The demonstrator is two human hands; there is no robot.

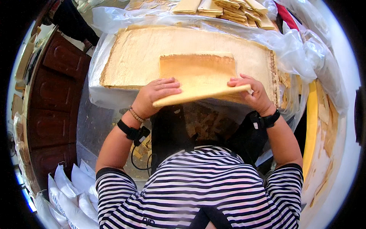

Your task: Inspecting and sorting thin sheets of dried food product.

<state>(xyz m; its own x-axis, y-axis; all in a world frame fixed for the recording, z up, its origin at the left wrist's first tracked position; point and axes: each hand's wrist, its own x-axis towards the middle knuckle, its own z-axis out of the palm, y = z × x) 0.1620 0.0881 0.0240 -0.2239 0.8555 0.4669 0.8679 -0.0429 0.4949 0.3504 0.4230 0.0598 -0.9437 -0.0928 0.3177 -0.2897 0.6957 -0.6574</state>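
Observation:
A pale yellow sheet (202, 78) that looks like tofu skin, with a browned far edge, lies on the big stack of like sheets (141, 53). Its near part is folded over into a thick edge that juts toward me past the stack. My left hand (158, 93) grips the left end of this fold, fingers over the top and thumb hidden. At the other end, my right hand (253, 93) is closed around the fold's corner, with the rolled tip showing by the fingers. Both wrists wear black straps.
Clear plastic sheeting (301, 49) surrounds the stack. Folded yellow packets (236, 13) are piled beyond it. Dark wooden cabinet doors (49, 126) stand at left, above white sacks (72, 198). A yellow-edged surface (312, 118) lies at right. Broken flakes (206, 124) litter the floor below.

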